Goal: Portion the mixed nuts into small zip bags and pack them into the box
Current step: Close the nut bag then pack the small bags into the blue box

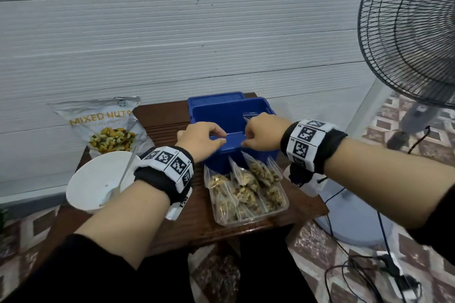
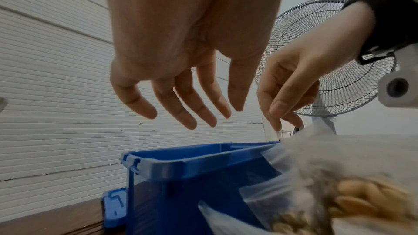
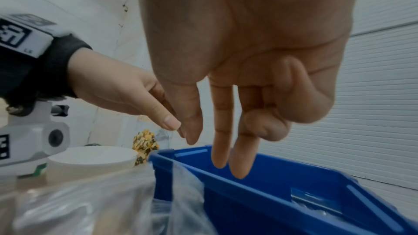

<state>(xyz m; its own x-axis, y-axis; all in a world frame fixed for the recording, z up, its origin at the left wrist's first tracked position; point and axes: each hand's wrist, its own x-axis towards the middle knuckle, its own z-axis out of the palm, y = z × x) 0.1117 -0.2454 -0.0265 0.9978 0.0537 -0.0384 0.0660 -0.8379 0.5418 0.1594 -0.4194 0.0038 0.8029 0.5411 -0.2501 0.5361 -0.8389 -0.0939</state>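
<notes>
Our hands over the open blue plastic box (image 1: 231, 115)

Our left hand (image 2: 172, 85) hangs loose-fingered, holding nothing; our right hand (image 3: 228, 113), at 3 o'clock, seems empty too, two fingers down.

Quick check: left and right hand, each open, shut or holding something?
Left hand: open, fingers straight, holding nothing.
Right hand: open, fingers relaxed, holding nothing.

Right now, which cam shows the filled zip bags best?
Head view: all the filled zip bags show, standing in the clear tray. Left wrist shows one blurred at close range; right wrist shows only blurred plastic.
</notes>
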